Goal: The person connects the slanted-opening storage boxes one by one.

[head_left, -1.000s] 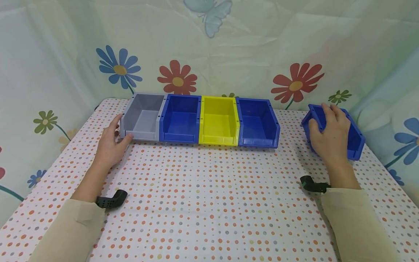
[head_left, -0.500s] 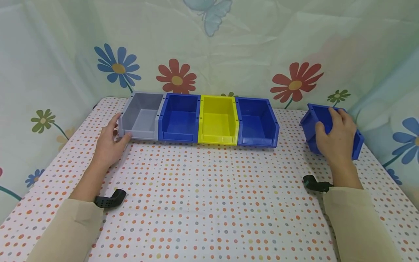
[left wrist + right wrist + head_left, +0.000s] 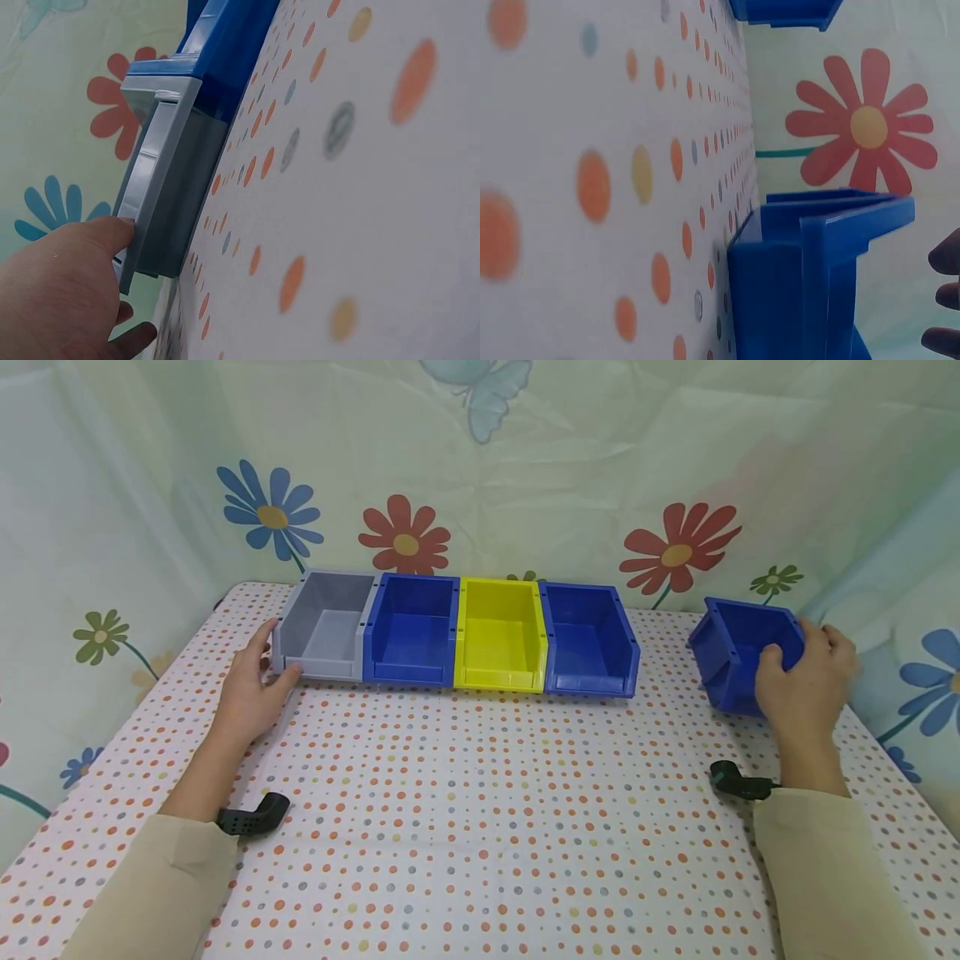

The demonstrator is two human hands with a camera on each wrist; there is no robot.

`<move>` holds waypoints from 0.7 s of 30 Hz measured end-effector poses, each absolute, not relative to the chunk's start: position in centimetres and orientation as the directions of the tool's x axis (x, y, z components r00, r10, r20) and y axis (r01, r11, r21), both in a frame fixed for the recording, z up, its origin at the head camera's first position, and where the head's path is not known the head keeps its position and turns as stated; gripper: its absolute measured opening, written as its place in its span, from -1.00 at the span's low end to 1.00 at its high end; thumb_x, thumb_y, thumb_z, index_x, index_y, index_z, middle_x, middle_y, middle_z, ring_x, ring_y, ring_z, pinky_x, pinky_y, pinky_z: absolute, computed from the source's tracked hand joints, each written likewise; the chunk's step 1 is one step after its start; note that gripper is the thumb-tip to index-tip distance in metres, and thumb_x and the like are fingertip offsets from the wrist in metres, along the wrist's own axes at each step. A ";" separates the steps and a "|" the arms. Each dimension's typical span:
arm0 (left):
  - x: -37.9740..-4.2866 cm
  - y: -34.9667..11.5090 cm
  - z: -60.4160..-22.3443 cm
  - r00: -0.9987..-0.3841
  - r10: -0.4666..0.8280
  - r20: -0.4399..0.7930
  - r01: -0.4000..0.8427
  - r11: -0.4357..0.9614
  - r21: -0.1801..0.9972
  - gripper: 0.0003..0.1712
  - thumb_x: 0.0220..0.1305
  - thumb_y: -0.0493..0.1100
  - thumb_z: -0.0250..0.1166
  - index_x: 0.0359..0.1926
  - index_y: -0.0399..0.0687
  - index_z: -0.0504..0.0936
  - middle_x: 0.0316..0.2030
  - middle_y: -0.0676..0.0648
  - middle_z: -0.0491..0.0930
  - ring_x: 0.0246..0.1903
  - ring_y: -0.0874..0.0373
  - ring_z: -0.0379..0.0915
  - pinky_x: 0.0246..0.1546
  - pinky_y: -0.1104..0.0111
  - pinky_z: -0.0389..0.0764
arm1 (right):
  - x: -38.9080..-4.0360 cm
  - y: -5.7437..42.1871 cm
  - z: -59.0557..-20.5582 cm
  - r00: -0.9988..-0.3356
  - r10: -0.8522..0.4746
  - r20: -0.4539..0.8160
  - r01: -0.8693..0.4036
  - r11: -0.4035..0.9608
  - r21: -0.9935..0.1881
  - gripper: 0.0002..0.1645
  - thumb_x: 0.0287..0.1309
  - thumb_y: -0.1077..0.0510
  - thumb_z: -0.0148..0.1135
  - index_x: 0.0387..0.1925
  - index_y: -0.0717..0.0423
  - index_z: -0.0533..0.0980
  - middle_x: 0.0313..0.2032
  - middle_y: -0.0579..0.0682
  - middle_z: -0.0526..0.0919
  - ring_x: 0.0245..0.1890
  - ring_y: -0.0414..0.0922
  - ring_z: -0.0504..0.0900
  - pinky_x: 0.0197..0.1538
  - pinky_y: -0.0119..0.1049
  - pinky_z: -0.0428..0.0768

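In the head view my left hand [image 3: 255,692] is at the left end of a joined row, beside the grey storage bin [image 3: 327,625]. Its thumb rests on the front corner of that bin [image 3: 154,184]; the other fingers lie along the left side, two of them loose below the thumb in the left wrist view. My right hand [image 3: 806,685] is at the right side of a separate blue storage bin [image 3: 731,681], thumb in front of the opening and fingers by the far right rim. In the right wrist view its fingertips [image 3: 946,296] stand apart from the bin [image 3: 780,300].
Right of the grey bin the row continues with a blue bin [image 3: 414,639], a yellow bin [image 3: 501,639] and another blue bin [image 3: 591,639]. A gap of dotted table [image 3: 480,827] separates the row from the single blue bin. A flowered cloth [image 3: 555,485] hangs behind.
My right hand has slid rightward from over the separate blue bin to its right side, uncovering more of the bin. My left hand and the row of bins stay in place.
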State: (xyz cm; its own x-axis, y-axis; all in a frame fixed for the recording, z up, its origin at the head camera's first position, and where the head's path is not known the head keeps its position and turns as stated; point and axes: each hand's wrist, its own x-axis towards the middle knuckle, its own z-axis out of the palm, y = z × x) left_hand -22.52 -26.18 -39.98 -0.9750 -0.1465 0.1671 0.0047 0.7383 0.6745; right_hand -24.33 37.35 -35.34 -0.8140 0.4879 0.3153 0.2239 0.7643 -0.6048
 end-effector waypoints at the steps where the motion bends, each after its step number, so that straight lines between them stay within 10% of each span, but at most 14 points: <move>1: -22.5 -26.2 -40.0 -0.975 -0.146 0.167 0.005 0.738 0.675 -0.11 0.57 0.02 0.11 0.69 0.19 -0.17 0.52 -0.43 0.12 0.43 -0.47 0.22 0.35 -0.35 0.35 | -24.3 37.5 -35.3 -0.808 0.502 0.310 0.235 0.756 -0.611 -0.24 0.51 0.00 -0.21 0.63 0.14 0.05 0.63 0.21 -0.08 0.62 0.22 -0.12 0.60 0.29 0.01; 21: -22.6 -26.2 -40.1 -0.975 -0.145 0.169 0.007 0.736 0.677 -0.11 0.56 0.03 0.11 0.69 0.23 -0.18 0.51 -0.44 0.13 0.43 -0.48 0.22 0.35 -0.35 0.34 | -23.9 39.8 -36.0 -0.732 0.677 0.082 0.415 0.538 -0.734 -0.20 0.42 0.03 -0.32 0.63 0.15 0.03 0.59 0.22 0.12 0.60 0.22 0.07 0.61 0.19 0.11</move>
State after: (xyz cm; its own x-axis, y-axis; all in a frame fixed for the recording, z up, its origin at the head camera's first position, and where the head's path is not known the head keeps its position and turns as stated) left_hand -22.60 -26.22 -40.06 -0.9749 -0.1455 0.1686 0.0071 0.7363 0.6766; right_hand -23.93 39.77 -35.96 -0.7317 0.6767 0.0825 0.4150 0.5381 -0.7336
